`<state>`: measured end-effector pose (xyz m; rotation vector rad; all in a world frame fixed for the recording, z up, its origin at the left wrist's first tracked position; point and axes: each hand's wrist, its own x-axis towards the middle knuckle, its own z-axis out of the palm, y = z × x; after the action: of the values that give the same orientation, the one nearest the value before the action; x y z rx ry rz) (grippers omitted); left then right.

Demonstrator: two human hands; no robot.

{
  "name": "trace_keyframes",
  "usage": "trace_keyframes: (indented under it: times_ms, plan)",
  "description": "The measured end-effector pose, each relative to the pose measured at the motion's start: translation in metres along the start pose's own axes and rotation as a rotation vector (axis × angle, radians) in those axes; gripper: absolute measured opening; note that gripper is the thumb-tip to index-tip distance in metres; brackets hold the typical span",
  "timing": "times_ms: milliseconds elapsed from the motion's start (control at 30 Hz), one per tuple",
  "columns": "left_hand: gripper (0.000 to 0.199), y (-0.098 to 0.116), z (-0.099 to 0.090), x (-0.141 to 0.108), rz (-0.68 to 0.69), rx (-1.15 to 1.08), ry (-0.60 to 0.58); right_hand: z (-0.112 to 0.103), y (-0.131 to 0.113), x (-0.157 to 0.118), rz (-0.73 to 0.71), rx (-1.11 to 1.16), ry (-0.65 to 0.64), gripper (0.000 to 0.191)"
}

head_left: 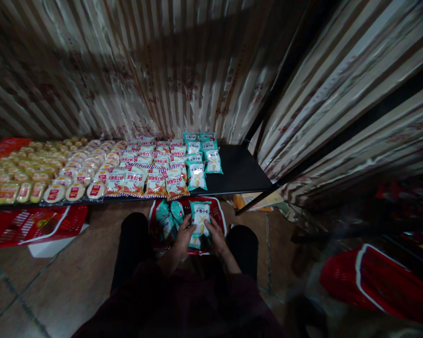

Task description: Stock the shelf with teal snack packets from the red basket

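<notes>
One snack packet point(199, 217) is teal-edged and white, with dark lettering and yellowish printed shapes. Left hand point(184, 236) and right hand point(217, 235) grasp its sides over a red basket point(217, 207).

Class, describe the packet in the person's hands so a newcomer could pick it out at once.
Start at the black shelf and drop down to the red basket between the person's knees. Over it is a teal-and-white packet. Unlike the similar packets in the basket and on the shelf, this one is held between the left hand and right hand.
</notes>
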<state>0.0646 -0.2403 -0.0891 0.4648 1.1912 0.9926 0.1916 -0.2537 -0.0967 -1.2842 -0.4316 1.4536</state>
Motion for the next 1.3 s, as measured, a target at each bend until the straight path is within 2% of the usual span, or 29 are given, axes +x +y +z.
trace_keyframes:
  times_ms: [267,433,500,667,833,967,1167,1300]
  plan:
    - [0.050,0.007,0.009,0.004,0.177,0.076,-0.055,0.006,-0.022,-0.005,-0.100,0.019,-0.035,0.068]
    - [0.040,0.016,0.018,0.003,0.306,0.181,-0.076,0.014,-0.036,-0.010,-0.158,0.039,-0.035,0.064]
    - [0.038,0.020,0.022,0.001,0.358,0.244,-0.061,0.015,-0.040,-0.011,-0.182,0.045,-0.039,0.063]
    - [0.043,0.031,0.031,-0.008,0.571,0.435,0.068,0.015,-0.042,-0.010,-0.240,0.017,0.014,0.069]
    - [0.038,0.043,0.037,-0.017,0.756,0.616,0.046,0.017,-0.050,-0.016,-0.323,-0.092,0.027,0.069]
    - [0.034,0.054,0.043,-0.024,0.762,0.589,0.060,0.017,-0.061,-0.024,-0.427,-0.204,0.035,0.065]
    - [0.032,0.067,0.053,-0.035,0.549,0.297,0.007,0.020,-0.077,-0.040,-0.516,-0.319,0.056,0.057]
    - [0.037,0.070,0.057,-0.038,0.512,0.238,-0.035,0.025,-0.087,-0.047,-0.581,-0.364,0.043,0.054]
